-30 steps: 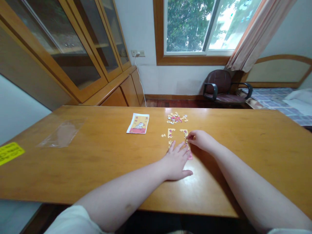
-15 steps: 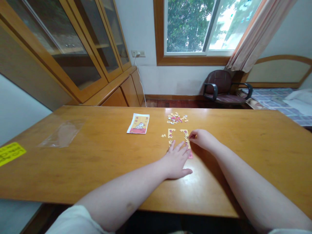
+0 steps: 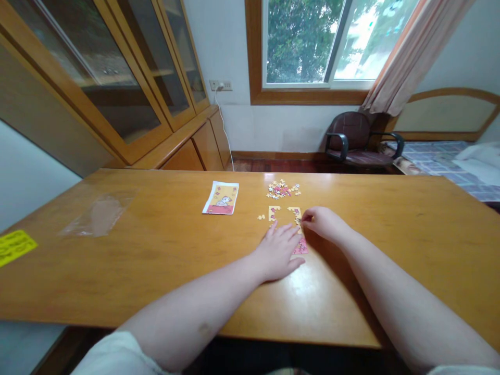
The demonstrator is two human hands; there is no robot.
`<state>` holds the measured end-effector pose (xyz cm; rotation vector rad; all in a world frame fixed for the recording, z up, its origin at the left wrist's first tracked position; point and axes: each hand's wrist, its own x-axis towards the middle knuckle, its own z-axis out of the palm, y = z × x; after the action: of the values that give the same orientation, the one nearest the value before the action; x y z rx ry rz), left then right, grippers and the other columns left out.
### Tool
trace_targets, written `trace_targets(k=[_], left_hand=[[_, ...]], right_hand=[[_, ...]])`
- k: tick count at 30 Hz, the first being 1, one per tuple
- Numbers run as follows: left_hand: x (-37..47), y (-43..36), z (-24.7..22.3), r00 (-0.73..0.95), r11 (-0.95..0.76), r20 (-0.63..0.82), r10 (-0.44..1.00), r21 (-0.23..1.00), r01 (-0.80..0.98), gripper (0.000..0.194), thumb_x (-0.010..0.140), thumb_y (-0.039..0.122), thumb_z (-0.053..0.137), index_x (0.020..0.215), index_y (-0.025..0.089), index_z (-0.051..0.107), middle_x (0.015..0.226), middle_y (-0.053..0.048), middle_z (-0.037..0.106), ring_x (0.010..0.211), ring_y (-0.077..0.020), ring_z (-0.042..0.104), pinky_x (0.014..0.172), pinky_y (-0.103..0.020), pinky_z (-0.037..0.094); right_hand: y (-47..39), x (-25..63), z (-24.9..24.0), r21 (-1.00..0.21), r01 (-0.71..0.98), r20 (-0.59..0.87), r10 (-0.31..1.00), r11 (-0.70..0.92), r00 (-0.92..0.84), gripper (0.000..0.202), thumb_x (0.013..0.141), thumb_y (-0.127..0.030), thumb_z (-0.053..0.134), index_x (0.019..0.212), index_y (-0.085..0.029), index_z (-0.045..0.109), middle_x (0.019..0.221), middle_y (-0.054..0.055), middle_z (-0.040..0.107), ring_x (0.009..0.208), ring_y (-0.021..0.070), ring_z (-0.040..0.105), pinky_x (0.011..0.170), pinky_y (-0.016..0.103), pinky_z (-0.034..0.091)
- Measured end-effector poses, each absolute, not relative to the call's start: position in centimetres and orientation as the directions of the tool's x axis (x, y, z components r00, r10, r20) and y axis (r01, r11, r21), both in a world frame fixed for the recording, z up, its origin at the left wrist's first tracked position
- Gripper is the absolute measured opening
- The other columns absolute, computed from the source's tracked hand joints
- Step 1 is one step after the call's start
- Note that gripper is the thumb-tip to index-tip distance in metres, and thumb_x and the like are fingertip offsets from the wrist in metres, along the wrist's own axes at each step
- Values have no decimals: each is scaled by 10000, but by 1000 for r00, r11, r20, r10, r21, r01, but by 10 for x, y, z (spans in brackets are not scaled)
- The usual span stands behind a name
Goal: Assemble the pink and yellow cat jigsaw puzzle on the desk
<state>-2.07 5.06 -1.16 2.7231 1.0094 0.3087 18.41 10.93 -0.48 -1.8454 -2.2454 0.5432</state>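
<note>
A partly joined jigsaw puzzle (image 3: 272, 212) lies on the table, yellow at the top and pink at its lower right corner, with bare wood inside its frame. My left hand (image 3: 278, 252) rests open and flat over its lower left part, fingers spread, hiding that side. At the right edge my right hand (image 3: 321, 221) is closed in a pinch on a jigsaw piece, mostly covered by the fingertips. One loose jigsaw piece (image 3: 261, 217) lies left of the frame. Beyond the puzzle is a pile of loose jigsaw pieces (image 3: 279, 190).
A picture card (image 3: 222, 199) with a white animal on yellow and pink lies left of the pieces. Farther left are a clear plastic bag (image 3: 102, 214) and a yellow label (image 3: 16, 247). A glass-fronted cabinet (image 3: 164, 125) borders the table's far left; an armchair (image 3: 353, 138) stands beyond.
My left hand has slid slightly left and toward me, uncovering more of the pink corner. My right hand stays pinched at the puzzle's right edge, with hardly any movement.
</note>
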Motion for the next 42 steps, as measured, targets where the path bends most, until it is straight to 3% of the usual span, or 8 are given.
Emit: trace_targets(k=[6,13,19,24,31,34,38,42], left_hand=[[-51,85,2,425,-466,194,884,293,835,189,875,282,470,984,187,592,982,-64,650,949,-224,570,872,-383,425],[-56,88,7,565,-561,63,822,253,788,422,683,533,687,912,200,565,945,-51,634,908,-246,563,787,-364,425],[-54,87,8,614,-597,6,790,237,766,497,617,575,732,902,208,558,946,-40,637,913,-252,569,771,-363,418],[-57,90,6,613,-595,0,790,241,767,486,637,572,719,922,208,569,960,-47,635,925,-253,571,787,-363,424],[-63,99,0,502,-501,71,862,266,823,265,872,420,487,968,203,604,969,-63,649,920,-227,583,830,-362,443],[-65,102,-4,481,-488,95,872,263,832,325,863,410,496,1099,209,591,1138,-79,626,1071,-245,543,947,-389,410],[-65,103,-11,502,-494,39,864,259,830,579,853,480,485,1369,228,413,1472,-68,389,1351,-288,310,1133,-488,194],[-65,106,-17,498,-469,-61,865,256,845,559,896,449,401,1417,250,363,1500,-51,350,1410,-298,190,1138,-578,36]], right_hand=[[108,182,-3,-382,915,-114,976,130,-186,119,759,-274,602,798,-227,704,807,15,715,710,155,620,609,228,414],[107,179,-3,-381,913,-118,972,144,-203,116,765,-308,631,801,-226,704,799,17,711,710,155,616,619,237,419],[108,179,-5,-367,915,-106,970,167,-219,106,752,-316,662,793,-230,707,805,11,713,713,156,619,628,241,424],[109,181,-7,-373,910,-113,964,183,-240,97,754,-315,658,780,-233,704,784,6,710,706,155,619,621,238,422],[110,184,-2,-269,928,-7,963,259,-271,260,872,-360,510,956,-208,704,987,78,702,877,194,630,774,270,462],[108,185,-6,-182,925,-58,936,333,-348,484,859,-476,514,1256,-207,583,1315,120,562,1187,278,519,983,382,401],[101,183,-9,-139,943,-244,912,303,-329,853,815,-644,457,1495,-184,226,1559,115,139,1420,343,137,1109,548,193],[95,181,-10,-155,936,-331,877,315,-349,877,820,-613,446,1513,-180,129,1560,101,112,1430,329,68,1127,565,112]])
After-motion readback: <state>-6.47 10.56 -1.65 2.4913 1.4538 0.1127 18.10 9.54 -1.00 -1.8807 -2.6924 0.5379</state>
